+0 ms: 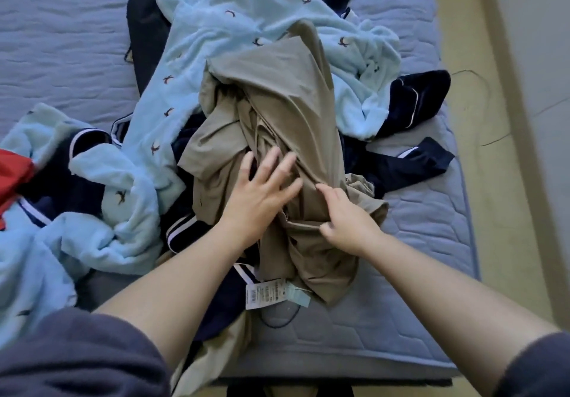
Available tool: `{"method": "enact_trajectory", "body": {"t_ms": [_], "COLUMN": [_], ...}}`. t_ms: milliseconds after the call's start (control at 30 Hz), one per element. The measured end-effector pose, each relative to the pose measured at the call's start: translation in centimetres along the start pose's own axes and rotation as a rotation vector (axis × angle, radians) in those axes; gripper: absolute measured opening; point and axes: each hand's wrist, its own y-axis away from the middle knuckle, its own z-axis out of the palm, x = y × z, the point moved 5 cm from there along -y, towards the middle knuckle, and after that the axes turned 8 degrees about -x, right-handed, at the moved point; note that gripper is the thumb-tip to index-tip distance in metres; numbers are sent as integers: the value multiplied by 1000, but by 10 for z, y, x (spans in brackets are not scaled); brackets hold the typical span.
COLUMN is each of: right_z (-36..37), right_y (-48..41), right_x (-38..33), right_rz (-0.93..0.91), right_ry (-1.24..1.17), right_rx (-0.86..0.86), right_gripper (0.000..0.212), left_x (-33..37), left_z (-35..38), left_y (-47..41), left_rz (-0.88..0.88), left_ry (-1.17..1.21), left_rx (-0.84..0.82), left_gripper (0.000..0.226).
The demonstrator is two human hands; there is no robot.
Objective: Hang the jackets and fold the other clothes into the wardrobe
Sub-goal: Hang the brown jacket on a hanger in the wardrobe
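A crumpled khaki garment (277, 94) lies on top of a pile of clothes on the bed, with a paper price tag (271, 293) hanging at its near end. My left hand (262, 190) is spread flat on it, fingers straight. Just right of it, my right hand (345, 217) pinches a fold of the same khaki cloth with curled fingers. Under and around it lie light blue fleece garments (216, 32) with small dark embroidered marks and navy garments (413, 162) with white piping.
The pile sits on a bed with a blue-grey quilted mattress cover (61, 42). A red garment (12, 174) shows at the left edge. A beige floor (493, 119) runs along the bed's right side. A thin black cord (280, 319) lies near the tag.
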Motion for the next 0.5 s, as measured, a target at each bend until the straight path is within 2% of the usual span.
{"method": "enact_trajectory", "body": {"t_ms": [67,100,167,233,267,300,367,500], "right_z": [1,4,14,18,16,12,-12,-104], "right_y": [6,11,22,37,46,54,73,113], "right_x": [12,17,25,27,29,33,39,21], "right_rz": [-35,-40,-15,-11,15,63,160,225], "right_ry": [-48,0,262,503,524,490,378,86], "right_rx": [-22,-87,-239,-291,-290,-292,-250,3], "right_gripper": [73,73,65,30,15,11,21,24], "left_x": [11,12,12,11,11,9,-4,-36], "left_z": [2,0,-7,-20,-29,-40,-68,-157], "left_y": [4,5,7,8,10,14,22,35], "left_rz": [227,246,207,143,134,136,136,49], "left_ry": [-8,26,164,290,309,306,295,413], "left_rx": [31,15,-17,-55,-57,-55,-41,61], "left_gripper": [11,17,29,28,27,26,24,8]}}
